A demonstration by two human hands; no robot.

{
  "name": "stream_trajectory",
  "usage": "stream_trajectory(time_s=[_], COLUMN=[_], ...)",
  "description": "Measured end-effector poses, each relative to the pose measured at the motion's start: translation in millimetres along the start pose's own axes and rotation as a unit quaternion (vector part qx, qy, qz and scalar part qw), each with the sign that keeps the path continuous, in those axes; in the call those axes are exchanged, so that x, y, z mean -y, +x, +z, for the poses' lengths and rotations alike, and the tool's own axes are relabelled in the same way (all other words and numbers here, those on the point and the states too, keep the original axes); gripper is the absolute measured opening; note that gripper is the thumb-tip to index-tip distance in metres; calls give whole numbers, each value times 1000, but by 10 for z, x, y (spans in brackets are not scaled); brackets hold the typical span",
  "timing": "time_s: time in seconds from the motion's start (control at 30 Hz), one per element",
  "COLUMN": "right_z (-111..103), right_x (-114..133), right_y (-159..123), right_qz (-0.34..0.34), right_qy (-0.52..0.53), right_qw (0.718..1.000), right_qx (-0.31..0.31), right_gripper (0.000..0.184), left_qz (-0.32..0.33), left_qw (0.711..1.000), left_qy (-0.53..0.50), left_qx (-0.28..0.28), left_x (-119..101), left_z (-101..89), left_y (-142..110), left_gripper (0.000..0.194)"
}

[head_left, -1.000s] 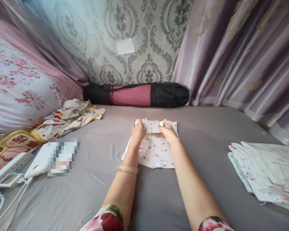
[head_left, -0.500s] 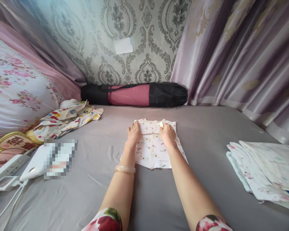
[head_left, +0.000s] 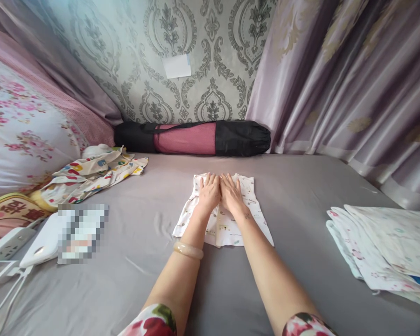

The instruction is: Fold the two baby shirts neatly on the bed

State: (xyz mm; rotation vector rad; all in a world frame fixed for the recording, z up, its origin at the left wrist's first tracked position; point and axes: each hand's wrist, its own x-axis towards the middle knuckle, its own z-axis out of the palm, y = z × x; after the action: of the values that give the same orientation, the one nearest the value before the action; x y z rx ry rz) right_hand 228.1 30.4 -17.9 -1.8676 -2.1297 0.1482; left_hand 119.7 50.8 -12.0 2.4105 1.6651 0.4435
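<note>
A small white printed shirt (head_left: 227,233), baby-sized, lies flat on the grey sheet with its neckline away from me. My left hand (head_left: 209,192) rests on its upper part, fingers stretched out flat. Beside it, my right hand (head_left: 232,193) also lies open on the cloth, the two hands nearly touching at the middle. Neither grips anything. Both hands hide the centre of the upper shirt; its lower hem and side edges show around my wrists.
To the right is a stack of folded printed cloths (head_left: 385,252). A long black and pink bag (head_left: 185,138) lies against the wall. At left are a crumpled printed garment (head_left: 91,175), a white power strip (head_left: 7,245), cables, a white device (head_left: 49,238) and a floral pillow (head_left: 24,126).
Both hands have moved inward to the shirt's middle. The right fingers, bent at the neckline before, are now flat. More of the shirt's left side shows.
</note>
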Motion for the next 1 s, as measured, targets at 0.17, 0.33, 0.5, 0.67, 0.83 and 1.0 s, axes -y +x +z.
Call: stream_trajectory(time_s=[0.17, 0.33, 0.5, 0.67, 0.83, 1.0], right_z=[110, 130, 92, 92, 87, 87], right_x=[16, 17, 17, 9, 9, -11], right_y=[-8, 0, -19, -33, -30, -15], right_qz=[28, 27, 53, 82, 86, 140], right_qy=[20, 10, -2, -22, -21, -24], right_qw=[999, 999, 999, 996, 996, 990], right_qx=[31, 36, 9, 7, 16, 3], right_gripper=[55, 55, 55, 54, 54, 56], left_qz=[-21, -21, -31, -58, -58, -88], left_qw=[998, 998, 999, 996, 997, 994], left_qy=[-23, -30, 18, 48, 51, 64], left_qx=[56, 59, 33, 40, 25, -5], left_x=[129, 168, 141, 145, 144, 170], left_z=[82, 79, 68, 107, 105, 102], left_y=[-20, -16, -6, -8, -18, -20], left_gripper=[51, 50, 50, 54, 55, 57])
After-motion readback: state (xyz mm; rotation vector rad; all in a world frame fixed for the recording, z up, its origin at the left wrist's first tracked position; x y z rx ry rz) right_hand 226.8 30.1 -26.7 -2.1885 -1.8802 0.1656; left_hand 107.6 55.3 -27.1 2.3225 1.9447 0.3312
